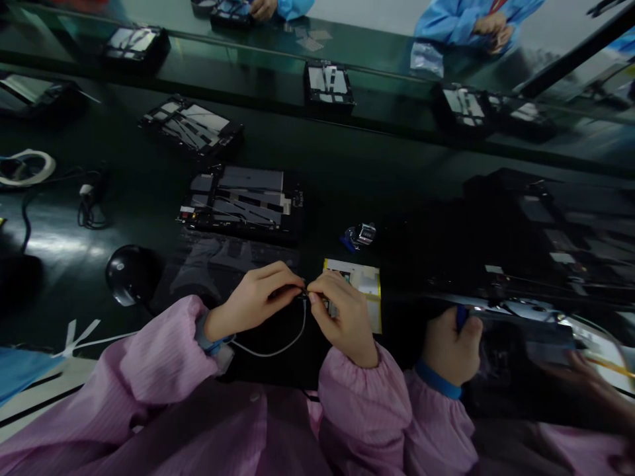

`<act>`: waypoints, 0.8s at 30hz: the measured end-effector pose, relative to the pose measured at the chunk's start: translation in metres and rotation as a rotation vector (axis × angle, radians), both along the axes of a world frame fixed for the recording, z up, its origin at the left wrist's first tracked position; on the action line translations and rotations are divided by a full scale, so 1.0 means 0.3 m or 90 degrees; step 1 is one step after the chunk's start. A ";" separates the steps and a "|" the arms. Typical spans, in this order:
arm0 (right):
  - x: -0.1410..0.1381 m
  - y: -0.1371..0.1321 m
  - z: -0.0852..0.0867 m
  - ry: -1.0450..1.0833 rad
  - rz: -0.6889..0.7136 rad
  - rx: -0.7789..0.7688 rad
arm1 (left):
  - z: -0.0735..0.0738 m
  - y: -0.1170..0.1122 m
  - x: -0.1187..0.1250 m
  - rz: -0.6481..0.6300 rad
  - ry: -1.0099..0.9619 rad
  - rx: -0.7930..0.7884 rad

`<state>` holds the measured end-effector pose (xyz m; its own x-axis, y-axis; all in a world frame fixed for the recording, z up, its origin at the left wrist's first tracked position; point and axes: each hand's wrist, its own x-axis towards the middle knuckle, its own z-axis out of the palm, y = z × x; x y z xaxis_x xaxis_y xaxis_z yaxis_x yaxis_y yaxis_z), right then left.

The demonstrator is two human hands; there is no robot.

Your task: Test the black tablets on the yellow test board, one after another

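My left hand [258, 294] is closed in a pinch, its fingertips almost meeting those of my right hand [342, 307], which pinches too. Between them is a small dark piece [304, 293], mostly hidden by the fingers. A thin white cable [278, 355] loops from near my left wrist up to that spot. Partly behind my right hand lies a flat panel with yellow edges [374, 284]. Just beyond my left hand sits an opened electronic device [253, 198] with grey cells and wires. A silver tally counter [366, 233] lies past the panel.
A co-worker's hand [454, 344] with a blue wristband holds something blue at the right. A black rounded object [129, 274] stands at the left. More opened devices [191, 125] lie farther back, several on a raised shelf. People in blue sleeves [451, 26] sit opposite.
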<state>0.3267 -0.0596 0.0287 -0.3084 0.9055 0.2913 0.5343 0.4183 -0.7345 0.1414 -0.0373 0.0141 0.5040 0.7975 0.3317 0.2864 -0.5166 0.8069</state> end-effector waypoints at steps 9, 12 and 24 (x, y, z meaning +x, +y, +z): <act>0.010 -0.002 -0.003 0.016 0.039 -0.009 | 0.015 0.010 -0.015 -0.057 -0.005 -0.074; 0.006 -0.001 -0.005 0.022 0.052 -0.001 | 0.013 0.008 -0.014 -0.057 -0.006 -0.084; 0.018 0.002 -0.003 -0.065 0.003 -0.061 | 0.014 0.015 -0.007 -0.089 -0.022 -0.108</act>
<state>0.3321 -0.0590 0.0277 -0.3365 0.9262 0.1703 0.6066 0.3515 -0.7130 0.1392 -0.0330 0.0183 0.6037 0.7668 0.2181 0.1920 -0.4054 0.8937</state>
